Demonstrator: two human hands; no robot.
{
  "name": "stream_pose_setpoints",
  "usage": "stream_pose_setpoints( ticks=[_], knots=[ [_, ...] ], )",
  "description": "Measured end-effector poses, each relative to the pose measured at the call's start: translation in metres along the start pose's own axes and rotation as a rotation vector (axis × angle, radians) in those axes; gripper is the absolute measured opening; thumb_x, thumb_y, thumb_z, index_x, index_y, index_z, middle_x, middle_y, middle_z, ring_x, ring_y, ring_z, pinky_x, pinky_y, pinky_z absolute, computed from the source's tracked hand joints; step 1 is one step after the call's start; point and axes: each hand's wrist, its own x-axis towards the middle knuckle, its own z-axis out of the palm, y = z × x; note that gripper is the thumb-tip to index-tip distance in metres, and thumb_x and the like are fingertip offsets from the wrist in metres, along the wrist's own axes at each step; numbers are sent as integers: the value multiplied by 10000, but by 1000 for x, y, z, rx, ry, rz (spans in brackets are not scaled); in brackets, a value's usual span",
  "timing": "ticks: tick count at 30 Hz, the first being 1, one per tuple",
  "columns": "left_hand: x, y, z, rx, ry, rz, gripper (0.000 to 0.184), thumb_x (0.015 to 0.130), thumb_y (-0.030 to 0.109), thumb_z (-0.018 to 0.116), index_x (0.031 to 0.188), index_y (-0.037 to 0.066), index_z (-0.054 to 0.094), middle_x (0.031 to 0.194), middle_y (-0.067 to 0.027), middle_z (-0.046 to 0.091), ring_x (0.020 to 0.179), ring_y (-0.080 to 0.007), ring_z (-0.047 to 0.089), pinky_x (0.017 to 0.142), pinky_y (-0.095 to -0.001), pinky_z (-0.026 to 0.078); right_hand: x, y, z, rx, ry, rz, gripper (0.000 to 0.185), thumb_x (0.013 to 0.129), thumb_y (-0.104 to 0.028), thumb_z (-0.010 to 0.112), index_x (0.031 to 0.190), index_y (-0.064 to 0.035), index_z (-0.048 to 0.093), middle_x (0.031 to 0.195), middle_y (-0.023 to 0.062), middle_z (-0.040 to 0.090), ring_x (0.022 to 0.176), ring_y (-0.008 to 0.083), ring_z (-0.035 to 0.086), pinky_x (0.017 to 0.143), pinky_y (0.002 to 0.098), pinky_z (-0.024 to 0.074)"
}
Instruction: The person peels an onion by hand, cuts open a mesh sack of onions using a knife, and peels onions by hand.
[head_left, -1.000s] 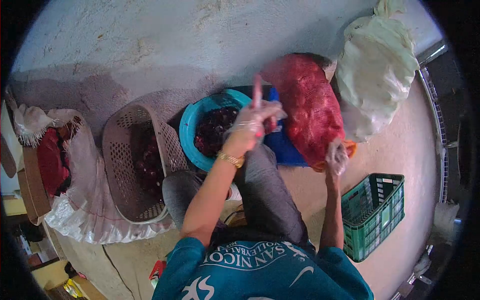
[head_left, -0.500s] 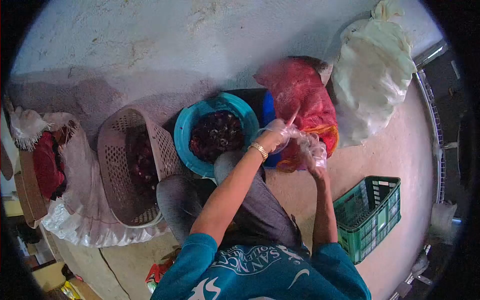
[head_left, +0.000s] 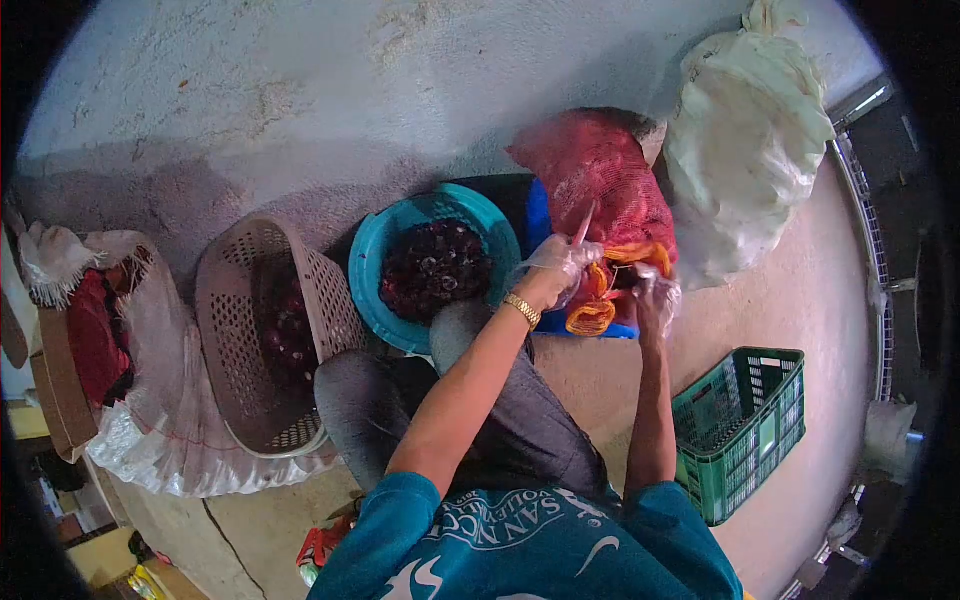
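A full red mesh sack (head_left: 605, 170) leans against the wall, with its orange-edged mouth (head_left: 592, 318) spread toward me. My left hand (head_left: 560, 268), in a clear plastic glove and with a gold watch at the wrist, is closed at the sack's left side. From its fingers a slim, pale pinkish knife (head_left: 584, 224) points upward. Also gloved, my right hand (head_left: 657, 298) is closed on the right edge of the sack's mouth. A dark gap shows between the hands; the contents are hard to make out. Part of something blue (head_left: 540, 205) shows behind and under the sack.
Left of the sack stands a turquoise basin (head_left: 365, 290) with dark purple peelings (head_left: 435, 270). Farther left is a perforated basket (head_left: 225, 330) holding similar pieces, beside a white woven sack (head_left: 170, 350). A green crate (head_left: 745, 440) and a tied white sack (head_left: 745, 150) are to the right.
My right hand has moved right and slightly down, away from my left. The sack's orange mouth now gapes between them. The left hand has stayed nearly in place with the knife.
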Motion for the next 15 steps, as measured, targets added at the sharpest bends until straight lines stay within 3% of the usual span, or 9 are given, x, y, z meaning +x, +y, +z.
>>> stream_pose_setpoints(
  ticks=[3,4,6,8,11,12,13,14,15],
  knots=[
    [-14,16,-4,-13,1,18,302,776,246,716,921,-14,670,960,-102,673,960,-172,603,879,-291,419,24,-2,-23,-1556,-195,-312,295,917,-235,553,1157,-62,556,1049,107,640,877,209,616,738,385,492],
    [-16,17,-9,-104,9,76,292,771,228,724,922,-15,662,936,-91,671,916,-167,607,850,-292,432,16,-29,-29,-1558,-199,-310,295,917,-235,553,1157,-62,556,1049,107,640,877,209,616,738,385,492],
    [-14,25,-15,-196,19,146,284,767,210,732,923,-15,655,911,-81,668,872,-163,610,820,-292,446,7,-54,-39,-317,-88,-63,271,922,-184,561,1139,-21,550,1078,65,611,965,161,577,816,331,467],
    [-13,29,-17,-261,174,227,233,768,179,730,888,-3,644,851,-56,655,792,-143,601,759,-283,464,14,-43,-41,-447,19,-279,307,928,-281,541,1064,-11,597,909,111,593,806,157,551,698,300,456],
    [0,23,-21,-138,225,303,219,762,188,732,837,7,635,810,-50,644,742,-142,596,694,-296,473,17,-52,-25,14,-175,41,304,947,-305,502,976,-16,591,827,50,577,737,232,543,658,380,449],
    [6,20,-24,57,314,323,246,764,227,731,835,11,638,810,-74,653,741,-171,613,692,-314,476,17,-26,-17,15,-107,-23,302,927,-306,526,915,-11,588,741,81,569,697,231,547,616,386,435],
    [6,29,-27,734,519,204,340,760,341,720,836,19,644,804,-139,657,749,-265,636,695,-372,473,28,-10,-9,-535,-180,-319,278,905,-283,549,917,-8,587,734,108,573,699,233,564,609,386,438],
    [10,24,-30,733,525,206,340,760,341,720,836,19,644,804,-139,657,749,-265,636,695,-372,473,39,7,-10,-1090,-231,-611,257,884,-260,572,920,-6,585,726,134,576,701,236,581,603,385,442],
    [11,18,-32,776,524,209,370,754,382,711,839,27,651,807,-159,655,764,-297,637,699,-395,468,38,5,-3,-1045,-259,-311,437,694,-104,566,1130,-118,594,1042,188,610,926,339,593,799,421,481]
  ],
)
